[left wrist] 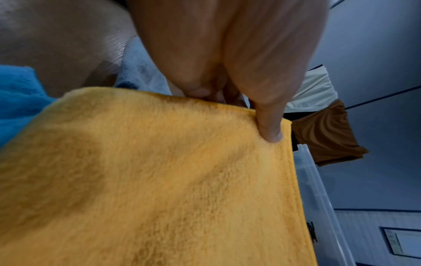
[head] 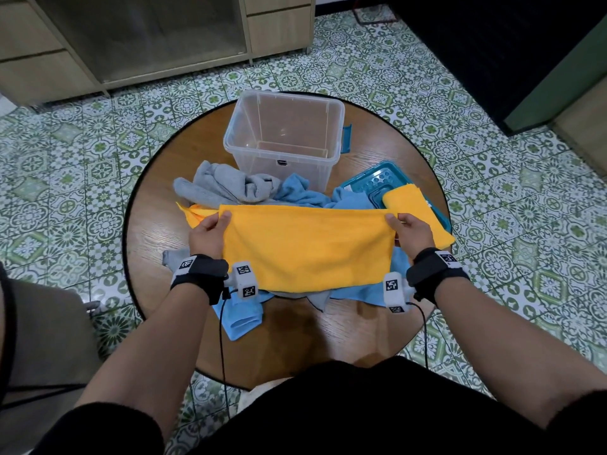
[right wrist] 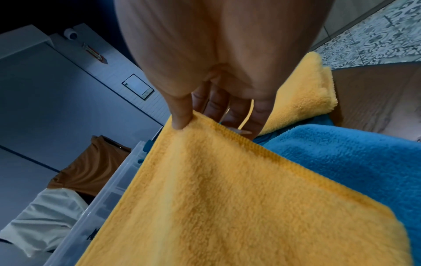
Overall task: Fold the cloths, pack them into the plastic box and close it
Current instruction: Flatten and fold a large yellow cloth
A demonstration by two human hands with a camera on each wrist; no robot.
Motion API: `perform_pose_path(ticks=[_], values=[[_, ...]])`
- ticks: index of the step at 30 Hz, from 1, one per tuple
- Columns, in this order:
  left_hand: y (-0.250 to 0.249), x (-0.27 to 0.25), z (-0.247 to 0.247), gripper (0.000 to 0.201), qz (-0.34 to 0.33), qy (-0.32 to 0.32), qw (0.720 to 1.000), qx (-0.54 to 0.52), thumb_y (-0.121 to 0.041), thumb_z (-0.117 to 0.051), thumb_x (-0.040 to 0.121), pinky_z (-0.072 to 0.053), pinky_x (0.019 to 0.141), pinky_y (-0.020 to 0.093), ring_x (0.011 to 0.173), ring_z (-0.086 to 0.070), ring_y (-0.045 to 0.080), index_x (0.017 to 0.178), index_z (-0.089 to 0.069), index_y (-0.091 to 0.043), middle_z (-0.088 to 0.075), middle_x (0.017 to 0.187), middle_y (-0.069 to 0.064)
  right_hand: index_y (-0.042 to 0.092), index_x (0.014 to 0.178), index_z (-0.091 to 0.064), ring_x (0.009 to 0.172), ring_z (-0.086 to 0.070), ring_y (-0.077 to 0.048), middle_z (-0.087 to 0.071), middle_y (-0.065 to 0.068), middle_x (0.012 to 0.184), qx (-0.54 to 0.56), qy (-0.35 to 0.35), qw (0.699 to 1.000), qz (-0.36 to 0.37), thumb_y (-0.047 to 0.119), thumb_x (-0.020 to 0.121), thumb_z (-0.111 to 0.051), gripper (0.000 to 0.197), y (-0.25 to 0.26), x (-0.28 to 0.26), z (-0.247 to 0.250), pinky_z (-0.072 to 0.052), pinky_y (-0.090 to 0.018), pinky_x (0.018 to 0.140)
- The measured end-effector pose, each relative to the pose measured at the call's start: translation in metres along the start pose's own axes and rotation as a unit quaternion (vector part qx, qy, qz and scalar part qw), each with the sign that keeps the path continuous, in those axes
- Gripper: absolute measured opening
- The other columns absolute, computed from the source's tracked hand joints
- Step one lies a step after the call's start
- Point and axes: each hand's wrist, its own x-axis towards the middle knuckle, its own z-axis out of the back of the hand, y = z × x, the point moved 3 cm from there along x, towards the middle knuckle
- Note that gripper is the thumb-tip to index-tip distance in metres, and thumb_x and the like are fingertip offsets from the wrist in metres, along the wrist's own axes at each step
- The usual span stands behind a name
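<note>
Fleecy orange cloth (head: 307, 247) stretched flat: my left hand (head: 210, 229) and right hand (head: 412, 229) each pinch a far corner. Clear plastic box (head: 282, 139) beyond, seemingly empty.

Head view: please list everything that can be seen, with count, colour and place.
plastic box: 1, clear, open and empty, far side of the table.
lid: 1, teal, right of the box, on the table.
folded cloth: 1, yellow, on the lid.
held cloth: 1, yellow, stretched between both hands.
grey cloths: at least 1, crumpled, in front of the box.
blue cloths: at least 1, under and behind the held cloth.
table: 1, round, wooden.
cabinet: 1, beige, behind the table.
left hand: pinches the cloth's left corner.
right hand: pinches the right corner.
</note>
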Motion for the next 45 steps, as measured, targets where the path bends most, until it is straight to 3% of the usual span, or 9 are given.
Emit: perform_pose_path(ticks=[7, 11, 14, 19, 22, 26, 32, 39, 45], values=[[0.001, 0.003, -0.002, 0.054, 0.017, 0.044, 0.999, 0.015, -0.039, -0.069, 0.090, -0.045, 0.102, 0.032, 0.114, -0.056, 0.018, 0.133, -0.058, -0.009, -0.061, 0.125, 0.003, 0.020, 0.104, -0.059, 0.089, -0.054, -0.022, -0.061, -0.004, 0.099, 0.053, -0.020, 0.998, -0.029, 0.034, 0.090, -0.069, 0.022, -0.003, 0.003, 0.002, -0.052, -0.051, 0.096], [-0.004, 0.009, 0.003, 0.036, 0.048, 0.089, 0.995, -0.017, -0.051, -0.077, 0.075, -0.047, 0.085, 0.041, 0.090, -0.056, 0.022, 0.096, -0.068, -0.024, -0.063, 0.096, 0.005, 0.018, 0.106, -0.061, 0.089, -0.055, -0.023, -0.062, -0.006, 0.102, 0.102, -0.013, 0.994, -0.039, 0.028, 0.089, -0.071, 0.023, -0.001, 0.002, 0.006, -0.054, -0.044, 0.090], [-0.016, 0.005, 0.006, 0.019, 0.009, 0.055, 0.998, -0.024, -0.039, -0.072, 0.086, -0.040, 0.076, 0.034, 0.074, -0.050, 0.017, 0.078, -0.061, -0.025, -0.055, 0.075, -0.001, 0.016, 0.094, -0.067, 0.080, -0.052, -0.022, -0.060, -0.006, 0.090, 0.126, -0.004, 0.991, -0.048, 0.030, 0.087, -0.074, 0.017, 0.003, -0.001, 0.007, -0.052, -0.037, 0.075], [-0.043, -0.023, -0.002, 0.029, -0.076, -0.011, 0.996, 0.048, -0.040, -0.068, 0.090, -0.045, 0.079, 0.031, 0.074, -0.053, 0.014, 0.104, -0.066, -0.014, -0.055, 0.073, -0.008, 0.017, 0.078, -0.068, 0.079, -0.055, -0.025, -0.061, -0.007, 0.084, 0.152, 0.035, 0.987, -0.043, 0.032, 0.088, -0.072, 0.018, 0.024, -0.016, -0.008, -0.050, -0.035, 0.067], [-0.053, -0.051, -0.023, 0.023, -0.096, 0.032, 0.994, 0.042, -0.038, -0.066, 0.091, -0.042, 0.074, 0.025, 0.077, -0.053, 0.011, 0.103, -0.064, -0.019, -0.056, 0.078, -0.009, 0.015, 0.082, -0.069, 0.086, -0.061, -0.018, -0.068, 0.000, 0.092, 0.169, 0.070, 0.983, -0.019, 0.031, 0.087, -0.072, 0.017, 0.044, -0.036, -0.031, -0.053, -0.033, 0.072], [-0.059, -0.093, -0.055, 0.018, -0.131, 0.095, 0.987, -0.002, -0.034, -0.070, 0.090, -0.041, 0.067, 0.018, 0.069, -0.050, 0.005, 0.097, -0.068, -0.017, -0.053, 0.074, -0.009, 0.014, 0.088, -0.072, 0.079, -0.062, -0.020, -0.066, -0.004, 0.089, 0.189, 0.114, 0.975, -0.010, 0.030, 0.087, -0.073, 0.016, 0.057, -0.062, -0.057, -0.052, -0.031, 0.057], [-0.054, -0.136, -0.087, 0.026, -0.134, 0.188, 0.973, 0.007, -0.033, -0.072, 0.088, -0.058, 0.066, 0.035, 0.071, -0.064, 0.012, 0.109, -0.074, -0.018, -0.075, 0.086, -0.001, 0.011, 0.086, -0.074, 0.067, -0.060, -0.018, -0.064, -0.006, 0.078, 0.202, 0.153, 0.967, 0.020, 0.023, 0.090, -0.070, 0.013, 0.068, -0.085, -0.069, -0.053, -0.028, 0.052], [-0.052, -0.146, -0.090, 0.030, -0.171, 0.213, 0.961, 0.041, -0.030, -0.063, 0.096, -0.062, 0.063, 0.038, 0.094, -0.068, 0.019, 0.123, -0.068, -0.018, -0.068, 0.109, 0.006, 0.017, 0.087, -0.076, 0.076, -0.066, -0.018, -0.071, -0.004, 0.083, 0.168, 0.181, 0.968, 0.040, 0.020, 0.093, -0.066, 0.012, 0.063, -0.090, -0.064, -0.058, -0.033, 0.063], [-0.059, -0.148, -0.084, 0.019, -0.171, 0.188, 0.967, 0.000, -0.027, -0.073, 0.088, -0.060, 0.063, 0.033, 0.067, -0.063, 0.003, 0.106, -0.075, -0.019, -0.074, 0.084, -0.006, 0.015, 0.092, -0.077, 0.084, -0.069, -0.020, -0.073, -0.008, 0.092, 0.158, 0.211, 0.962, 0.064, 0.021, 0.093, -0.067, 0.012, 0.065, -0.091, -0.061, -0.057, -0.032, 0.061]])
